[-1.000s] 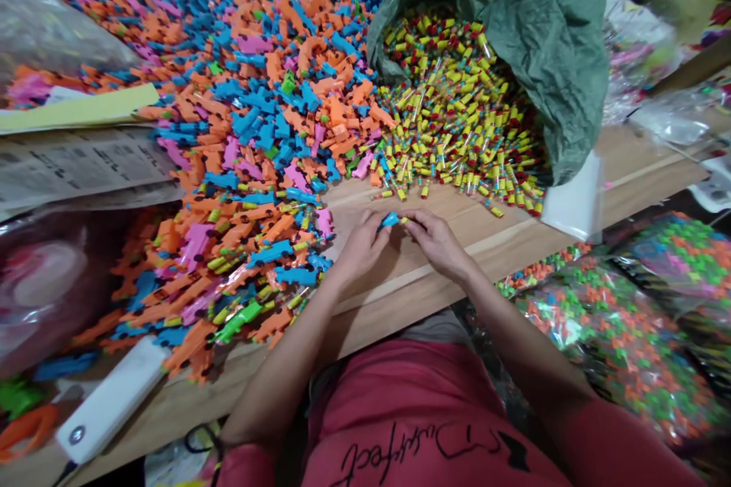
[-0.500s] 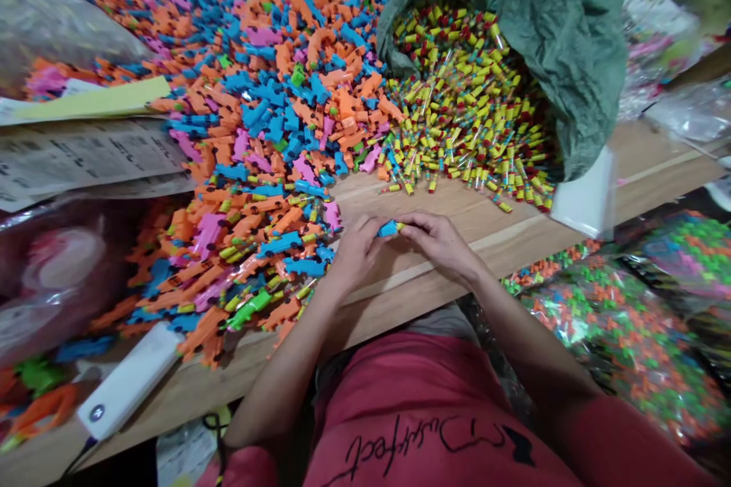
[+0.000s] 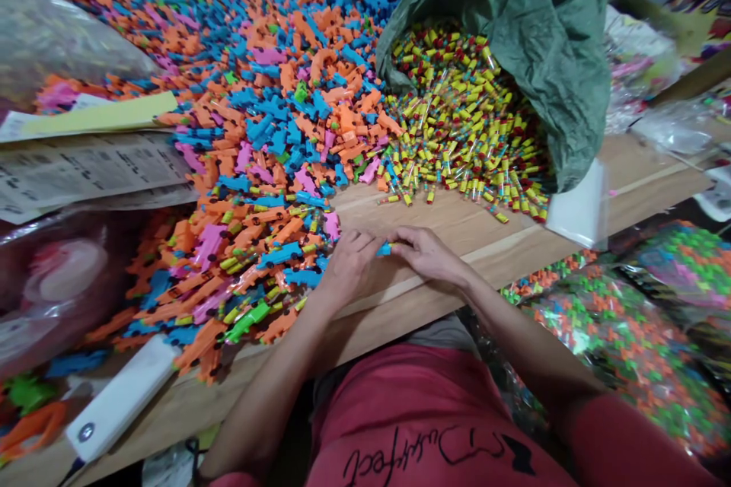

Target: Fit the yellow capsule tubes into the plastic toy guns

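Both my hands meet above the wooden table, around a small blue plastic toy (image 3: 385, 249) that mostly hides behind my fingers. My left hand (image 3: 351, 265) is closed over its left end. At the other end, my right hand (image 3: 426, 253) pinches it, and a bit of yellow shows by those fingertips. Left of my hands spreads a large heap of toy cars (image 3: 279, 129) in orange, blue, pink and green. Small clear tubes with yellow wraps and red ends (image 3: 468, 137) spill from a green sack (image 3: 565, 68) beyond my right hand.
Printed sheets (image 3: 91, 167) lean at the left, above a clear bag (image 3: 62, 274). A white power bank (image 3: 122, 396) with a cable lies on the table (image 3: 480, 240) near its front edge. Clear plastic sleeves (image 3: 576, 209) lie right of the sack. Filled bags (image 3: 617, 335) stand below the right edge.
My hands stay together on the blue toy, and less of it shows between the fingers now. My left hand's fingers have shifted over it. The view has tilted slightly.
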The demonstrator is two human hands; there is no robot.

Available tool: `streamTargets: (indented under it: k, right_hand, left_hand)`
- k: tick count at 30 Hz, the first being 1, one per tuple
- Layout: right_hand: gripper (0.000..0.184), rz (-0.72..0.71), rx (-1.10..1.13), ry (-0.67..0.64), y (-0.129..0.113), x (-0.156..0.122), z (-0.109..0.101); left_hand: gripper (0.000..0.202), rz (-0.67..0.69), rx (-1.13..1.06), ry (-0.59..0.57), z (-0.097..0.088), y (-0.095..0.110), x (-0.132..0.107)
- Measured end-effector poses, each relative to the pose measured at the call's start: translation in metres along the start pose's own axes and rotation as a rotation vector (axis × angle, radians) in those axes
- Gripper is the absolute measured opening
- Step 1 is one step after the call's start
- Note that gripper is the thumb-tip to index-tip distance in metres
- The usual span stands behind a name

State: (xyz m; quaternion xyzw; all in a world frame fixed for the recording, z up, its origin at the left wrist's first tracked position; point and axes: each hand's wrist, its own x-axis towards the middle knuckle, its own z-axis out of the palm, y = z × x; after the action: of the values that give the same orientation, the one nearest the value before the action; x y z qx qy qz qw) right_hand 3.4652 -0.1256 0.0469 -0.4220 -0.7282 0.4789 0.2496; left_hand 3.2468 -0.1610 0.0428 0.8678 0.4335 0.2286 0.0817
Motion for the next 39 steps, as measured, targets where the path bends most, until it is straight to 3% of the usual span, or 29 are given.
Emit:
streamTargets:
  k: [3,7,9,11,14,17,19,21,23,25,28,31,35,39]
  right_hand:
    - [0.018,0.044,0.11,-0.072,0.003,0.003,0.004]
    - [0.016,-0.044,-0.003,-0.035,-0.001,0.008,0.011]
    - [0.017,-0.076,0.049,-0.052,-0.006,0.013,0.014]
    - [0.023,-0.075,0.179,-0.1,-0.01,0.021,0.015]
    - [0.041,-0.062,0.243,-0.044,-0.007,0.039,0.007]
    - [0.038,-0.005,0.024,0.138,0.009,0.061,-0.005]
    - [0.03,0.063,-0.223,0.181,0.021,0.075,-0.009]
    - [0.027,0.127,-0.464,0.16,0.03,0.087,-0.007]
    - [0.027,0.181,-0.643,0.148,0.033,0.093,-0.002]
    - [0.029,0.215,-0.741,0.159,0.035,0.093,0.002]
    - [0.029,0.177,-0.778,0.169,0.04,0.084,0.003]
    - [0.022,0.093,-0.737,0.195,0.052,0.071,-0.001]
    - [0.027,0.069,-0.658,0.255,0.061,0.059,-0.005]
    - [0.036,0.037,-0.565,0.303,0.06,0.054,-0.009]
  left_hand:
    - [0.046,-0.027,-0.03,-0.01,-0.001,0.001,-0.008]
    - [0.048,-0.042,0.013,-0.012,-0.005,0.002,-0.01]
    - [0.046,-0.038,0.036,-0.009,-0.015,-0.002,-0.011]
    - [0.039,-0.054,0.046,-0.011,-0.038,-0.013,-0.016]
    - [0.031,-0.202,0.134,-0.002,-0.094,-0.041,-0.033]
    - [0.042,-0.462,0.383,0.125,-0.146,-0.07,-0.047]
    - [0.052,-0.568,0.438,0.203,-0.157,-0.086,-0.039]
    - [0.049,-0.592,0.339,0.204,-0.146,-0.1,-0.013]
    - [0.043,-0.621,0.229,0.16,-0.119,-0.114,0.025]
    - [0.049,-0.75,0.19,0.104,-0.088,-0.129,0.065]
    - [0.068,-0.896,0.163,0.138,-0.05,-0.142,0.104]
    - [0.071,-0.869,0.155,0.15,-0.022,-0.138,0.113]
    - [0.054,-0.745,0.123,0.123,0.009,-0.114,0.107]
    - [0.061,-0.645,-0.004,0.129,0.021,-0.093,0.096]
